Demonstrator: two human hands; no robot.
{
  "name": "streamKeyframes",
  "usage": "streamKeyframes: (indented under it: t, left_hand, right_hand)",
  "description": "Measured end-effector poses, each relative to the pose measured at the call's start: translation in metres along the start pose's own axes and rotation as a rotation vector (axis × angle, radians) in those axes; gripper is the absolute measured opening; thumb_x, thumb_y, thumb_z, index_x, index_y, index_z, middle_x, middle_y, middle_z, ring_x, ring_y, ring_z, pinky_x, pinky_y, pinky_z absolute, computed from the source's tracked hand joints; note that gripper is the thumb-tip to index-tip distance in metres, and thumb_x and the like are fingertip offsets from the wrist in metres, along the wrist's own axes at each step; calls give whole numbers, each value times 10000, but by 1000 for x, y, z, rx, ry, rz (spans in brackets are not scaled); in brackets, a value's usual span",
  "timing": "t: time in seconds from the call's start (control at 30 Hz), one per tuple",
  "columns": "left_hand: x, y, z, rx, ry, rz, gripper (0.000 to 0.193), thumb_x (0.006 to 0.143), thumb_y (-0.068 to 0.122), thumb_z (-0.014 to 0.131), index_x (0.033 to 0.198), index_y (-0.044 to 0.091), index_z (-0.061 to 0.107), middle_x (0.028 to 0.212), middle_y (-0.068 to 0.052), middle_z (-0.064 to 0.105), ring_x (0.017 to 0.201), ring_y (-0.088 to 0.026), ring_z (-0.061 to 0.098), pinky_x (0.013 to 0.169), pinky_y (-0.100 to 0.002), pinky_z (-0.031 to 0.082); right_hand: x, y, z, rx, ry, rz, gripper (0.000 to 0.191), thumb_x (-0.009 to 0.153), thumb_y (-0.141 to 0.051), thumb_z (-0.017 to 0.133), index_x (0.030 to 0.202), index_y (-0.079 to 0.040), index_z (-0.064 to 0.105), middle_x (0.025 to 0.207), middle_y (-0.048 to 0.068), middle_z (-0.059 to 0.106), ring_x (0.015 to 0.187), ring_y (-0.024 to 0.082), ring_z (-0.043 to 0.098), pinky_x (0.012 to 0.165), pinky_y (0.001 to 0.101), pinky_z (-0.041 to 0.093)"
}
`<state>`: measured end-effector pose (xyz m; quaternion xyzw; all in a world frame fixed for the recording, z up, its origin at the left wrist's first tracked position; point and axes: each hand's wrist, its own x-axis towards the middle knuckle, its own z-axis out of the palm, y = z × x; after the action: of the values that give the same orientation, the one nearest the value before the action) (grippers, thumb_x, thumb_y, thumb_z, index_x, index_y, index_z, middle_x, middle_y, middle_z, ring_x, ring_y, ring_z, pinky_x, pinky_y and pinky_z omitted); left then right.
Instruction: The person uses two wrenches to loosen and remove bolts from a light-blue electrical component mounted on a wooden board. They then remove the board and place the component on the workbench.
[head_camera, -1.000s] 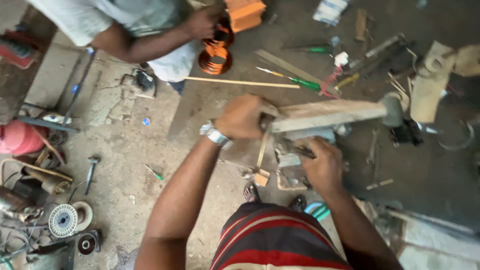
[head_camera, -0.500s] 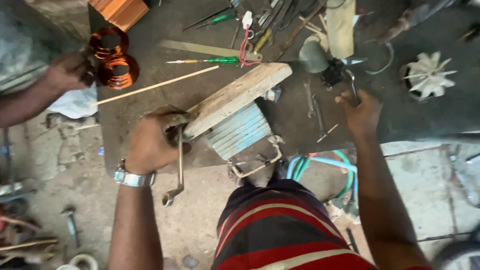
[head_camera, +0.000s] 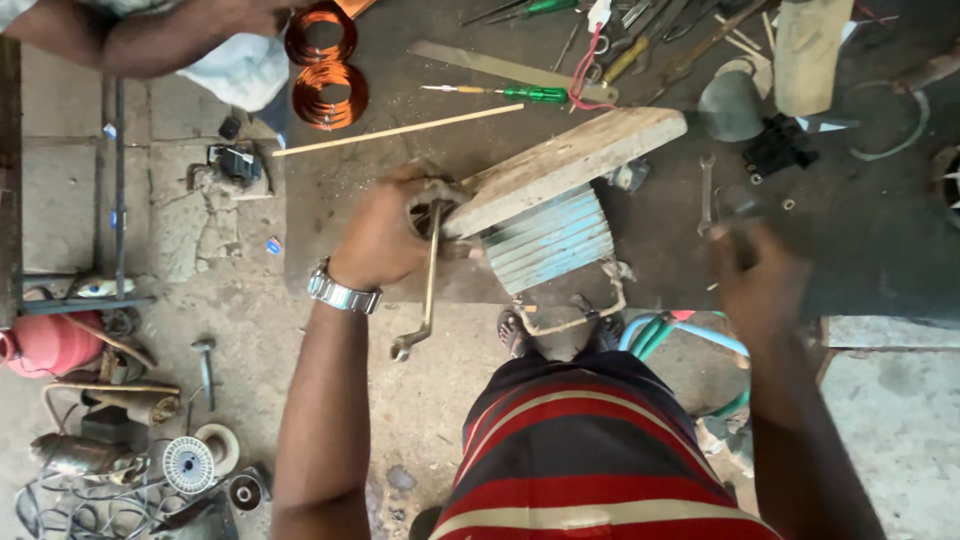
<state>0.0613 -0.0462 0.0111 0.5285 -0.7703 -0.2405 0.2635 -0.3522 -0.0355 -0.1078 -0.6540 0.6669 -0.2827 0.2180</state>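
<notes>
My left hand, with a metal watch on the wrist, is closed around the near end of a wooden plank. A long bent spanner hangs down from the same grip. The plank lies slanted across a ribbed, pale blue motor housing on a dark mat. My right hand is blurred, hovering over the mat to the right of the housing, close to a small spanner. Whether it holds anything is unclear.
Another person's arm reaches in at top left beside two copper wire coils. A green screwdriver, a thin stick, a flat metal strip and several tools lie on the mat. A pink cylinder and hammer lie left.
My right hand has drawn back from the tools at the far side towards me. My left hand keeps its hold on the plank end and the spanner.
</notes>
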Motion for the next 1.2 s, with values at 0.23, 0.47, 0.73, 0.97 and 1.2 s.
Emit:
streamKeyframes:
  t: [0.23, 0.47, 0.73, 0.97, 1.2]
  left_hand:
    - [-21, 13, -7, -13, 525, -29, 336, 1084, 323, 542, 1051, 56, 744, 935, -85, 703, 845, -219, 697, 972, -432, 500]
    - [-71, 69, 39, 15, 401, 137, 249, 1100, 238, 548, 1015, 66, 707, 1019, -163, 729, 836, -317, 724, 727, -392, 568]
    - [-57, 86, 104, -97, -260, 27, 185, 814, 152, 720, 975, 62, 717, 797, -183, 712, 716, -384, 694, 627, -453, 548]
    - [-78, 49, 113, -372, -154, 78, 276, 845, 278, 787, 1015, 75, 712, 1149, -200, 647, 913, -330, 689, 780, -431, 569]
    - [-118, -7, 147, -253, -289, -192, 183, 879, 254, 793, 1002, 120, 774, 877, -94, 748, 876, -302, 713, 761, -421, 547]
  right_hand:
    - [-60, -64, 35, 273, -270, -231, 170, 993, -159, 666, 1104, -43, 720, 837, 118, 709, 650, 156, 654, 582, 326, 506]
    - [-77, -154, -11, 546, -101, -745, 556, 817, -352, 856, 1203, -11, 647, 1092, 96, 613, 871, 186, 662, 680, 311, 577]
    - [-104, -159, 6, 580, -173, -475, 116, 965, -102, 671, 1021, -17, 616, 1062, 86, 664, 924, 188, 683, 771, 333, 578]
    - [-101, -117, 33, 934, 151, -423, 114, 1083, -114, 523, 1086, -21, 589, 901, 76, 675, 776, 163, 688, 665, 240, 611]
    - [-90, -93, 2, 332, 37, -214, 211, 1115, -168, 499, 985, -23, 582, 734, 61, 591, 592, 146, 560, 583, 303, 442]
